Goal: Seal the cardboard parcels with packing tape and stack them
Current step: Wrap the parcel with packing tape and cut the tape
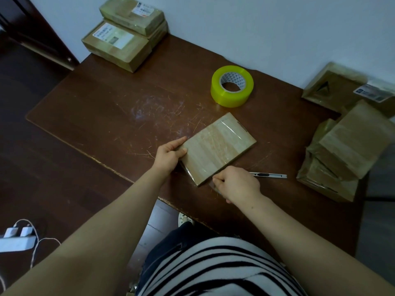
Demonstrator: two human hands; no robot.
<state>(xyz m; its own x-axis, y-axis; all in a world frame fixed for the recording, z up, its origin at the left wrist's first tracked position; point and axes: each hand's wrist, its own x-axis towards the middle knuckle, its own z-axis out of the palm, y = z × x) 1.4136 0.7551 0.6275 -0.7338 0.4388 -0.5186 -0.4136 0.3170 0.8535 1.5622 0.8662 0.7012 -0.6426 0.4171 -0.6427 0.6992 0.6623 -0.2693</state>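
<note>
While left hand (168, 155) grips parcel (218, 146), right hand (237, 184) pinches perhaps tape end (213, 186), shipping labels (116, 35) blurred, unreadable

The left hand (170, 155) is holding one corner of the flat taped parcel (218, 146) on the bench (106, 107). The right hand (237, 182) is curling at its near edge, the knife (269, 175) lying just beside it, the tape roll (232, 98) standing beyond.

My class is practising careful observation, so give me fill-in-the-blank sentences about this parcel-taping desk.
The tape roll is ___ in colour.
The utility knife lies on the table to the ___ of the right hand.
The left hand grips a ___ of the flat parcel.
Missing words: yellow; right; corner.
</note>
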